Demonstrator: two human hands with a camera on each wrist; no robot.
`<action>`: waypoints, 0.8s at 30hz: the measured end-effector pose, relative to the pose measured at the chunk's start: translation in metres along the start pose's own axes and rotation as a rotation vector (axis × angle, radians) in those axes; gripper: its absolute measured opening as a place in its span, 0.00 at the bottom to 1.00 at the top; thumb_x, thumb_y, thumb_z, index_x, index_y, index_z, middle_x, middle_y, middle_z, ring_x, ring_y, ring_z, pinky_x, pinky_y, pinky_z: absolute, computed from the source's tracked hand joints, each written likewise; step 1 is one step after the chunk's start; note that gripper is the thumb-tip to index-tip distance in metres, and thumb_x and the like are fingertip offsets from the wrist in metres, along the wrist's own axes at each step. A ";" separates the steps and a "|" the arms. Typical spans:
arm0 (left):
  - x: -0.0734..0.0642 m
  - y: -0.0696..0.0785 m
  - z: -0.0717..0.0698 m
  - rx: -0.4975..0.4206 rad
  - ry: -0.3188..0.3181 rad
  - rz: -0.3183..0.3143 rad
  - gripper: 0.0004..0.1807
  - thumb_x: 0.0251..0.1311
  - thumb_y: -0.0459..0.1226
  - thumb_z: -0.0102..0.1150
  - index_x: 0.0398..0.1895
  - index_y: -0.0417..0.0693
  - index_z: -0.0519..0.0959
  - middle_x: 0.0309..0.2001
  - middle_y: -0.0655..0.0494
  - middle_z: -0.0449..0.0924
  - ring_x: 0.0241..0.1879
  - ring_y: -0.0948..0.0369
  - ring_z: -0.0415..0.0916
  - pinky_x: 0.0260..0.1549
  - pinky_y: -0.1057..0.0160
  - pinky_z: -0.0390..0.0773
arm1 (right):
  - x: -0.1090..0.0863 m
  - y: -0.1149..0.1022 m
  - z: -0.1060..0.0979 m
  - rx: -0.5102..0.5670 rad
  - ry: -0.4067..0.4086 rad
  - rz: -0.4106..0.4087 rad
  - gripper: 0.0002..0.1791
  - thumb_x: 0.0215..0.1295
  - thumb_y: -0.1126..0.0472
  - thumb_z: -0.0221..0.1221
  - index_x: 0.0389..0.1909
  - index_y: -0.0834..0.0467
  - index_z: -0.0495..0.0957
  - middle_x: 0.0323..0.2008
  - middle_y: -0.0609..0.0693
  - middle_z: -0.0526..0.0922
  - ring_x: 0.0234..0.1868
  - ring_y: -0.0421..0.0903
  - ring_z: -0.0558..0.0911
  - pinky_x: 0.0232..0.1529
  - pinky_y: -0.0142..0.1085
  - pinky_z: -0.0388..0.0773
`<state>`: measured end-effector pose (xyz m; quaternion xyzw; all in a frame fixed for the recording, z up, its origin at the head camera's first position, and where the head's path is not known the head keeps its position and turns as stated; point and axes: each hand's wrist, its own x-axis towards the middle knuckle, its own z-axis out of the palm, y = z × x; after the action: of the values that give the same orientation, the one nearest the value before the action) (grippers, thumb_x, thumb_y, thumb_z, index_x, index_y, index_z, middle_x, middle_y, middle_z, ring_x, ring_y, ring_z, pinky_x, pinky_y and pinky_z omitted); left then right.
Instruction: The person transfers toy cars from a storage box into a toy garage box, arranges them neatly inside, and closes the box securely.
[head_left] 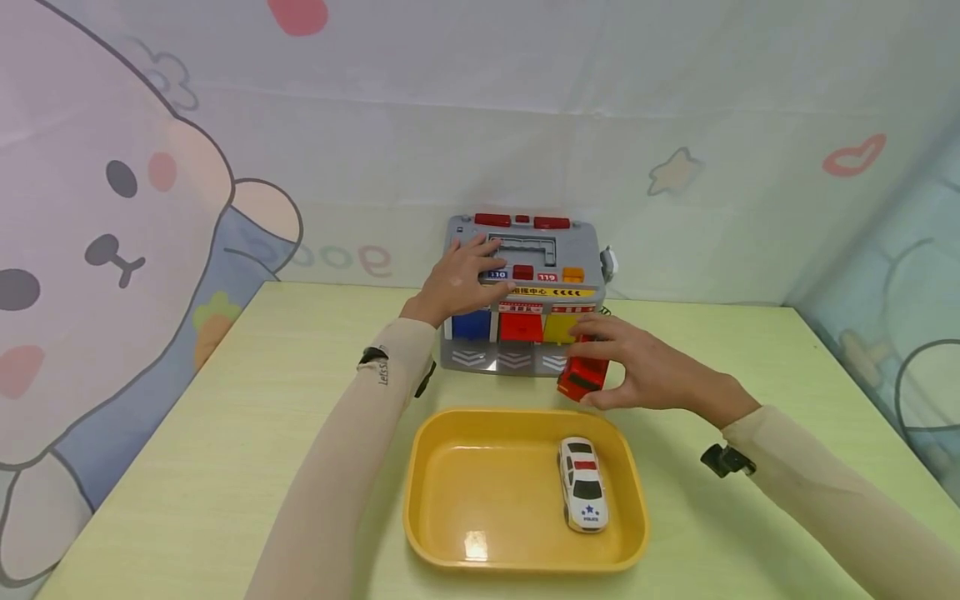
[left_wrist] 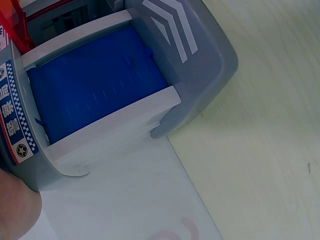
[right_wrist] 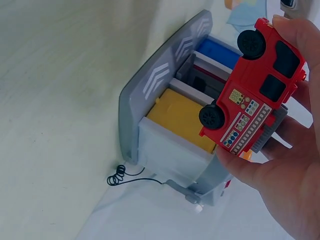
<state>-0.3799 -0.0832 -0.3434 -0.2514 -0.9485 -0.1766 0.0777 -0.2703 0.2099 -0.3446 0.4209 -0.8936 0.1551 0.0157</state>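
Note:
A grey toy garage (head_left: 581, 243) stands at the back of the table. My left hand (head_left: 461, 279) rests on its top at the left, fingers spread. The blue door (left_wrist: 95, 82) and the yellow door (right_wrist: 182, 117) are down. Between them, the red door (head_left: 521, 327) is tilted up, leaving the middle bay dark and uncovered. My right hand (head_left: 648, 362) grips a red toy fire truck (right_wrist: 250, 92) between thumb and fingertips, just in front of the garage's right side. The truck's black wheels and side stickers show in the right wrist view.
Nearer the front, a yellow tray (head_left: 480, 492) holds a white toy police car (head_left: 585, 492) on its right side. A coiled black cord (right_wrist: 117, 175) hangs from a grey handle at the garage's side. Behind, a printed cloth backdrop (head_left: 420, 150) closes off the table.

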 end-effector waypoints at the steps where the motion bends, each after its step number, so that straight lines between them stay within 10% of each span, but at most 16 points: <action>1: 0.000 0.000 0.000 -0.001 -0.001 0.001 0.32 0.67 0.57 0.51 0.69 0.52 0.74 0.78 0.53 0.58 0.81 0.54 0.44 0.78 0.46 0.38 | 0.000 0.001 0.001 -0.001 0.000 -0.001 0.30 0.55 0.46 0.72 0.59 0.53 0.81 0.66 0.56 0.74 0.69 0.58 0.68 0.61 0.56 0.77; 24: 0.001 -0.001 0.000 -0.013 0.008 -0.005 0.31 0.67 0.57 0.52 0.68 0.53 0.75 0.78 0.54 0.58 0.81 0.54 0.44 0.79 0.47 0.39 | 0.022 0.012 0.026 0.024 -0.055 -0.027 0.28 0.58 0.48 0.69 0.58 0.56 0.81 0.64 0.58 0.75 0.64 0.55 0.72 0.61 0.54 0.77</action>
<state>-0.3810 -0.0837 -0.3438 -0.2490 -0.9475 -0.1840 0.0794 -0.2913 0.1930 -0.3692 0.4371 -0.8861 0.1538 -0.0116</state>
